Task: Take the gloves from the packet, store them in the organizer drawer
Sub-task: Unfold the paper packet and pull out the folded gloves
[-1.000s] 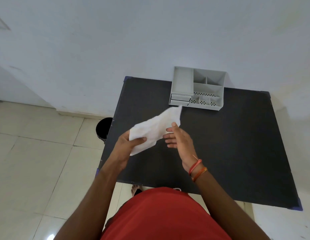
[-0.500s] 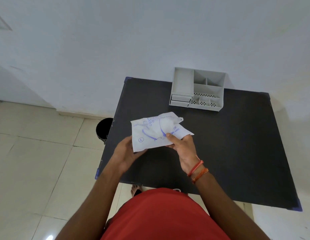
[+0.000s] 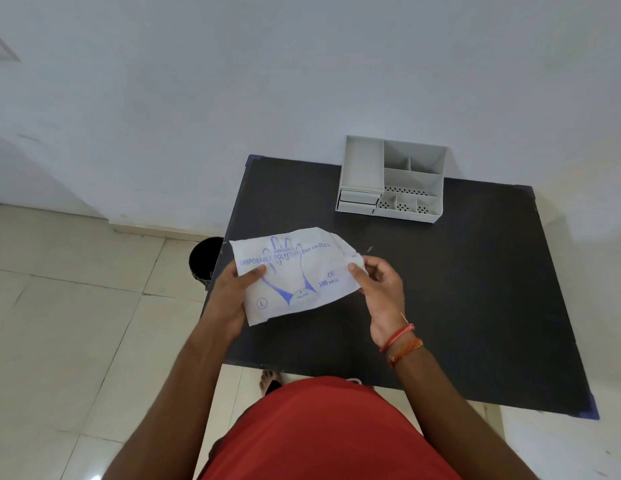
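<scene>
A white packet (image 3: 295, 275) printed with a blue glove outline and the words "disposable polyethylene gloves" is held flat above the black table (image 3: 475, 289). My left hand (image 3: 234, 292) grips its left edge, thumb on top. My right hand (image 3: 378, 282) pinches its crumpled right end. No loose glove shows outside the packet. The grey organizer (image 3: 392, 178) stands at the table's far edge against the wall, with two small drawers (image 3: 358, 202) shut at its front left.
A black bin (image 3: 205, 258) stands on the tiled floor just left of the table. The white wall runs right behind the organizer. My red shirt and a bare foot show below the table's near edge.
The packet has been turned over and spread out, so its printed face is up. My right hand has slid from the packet's middle to its right end.
</scene>
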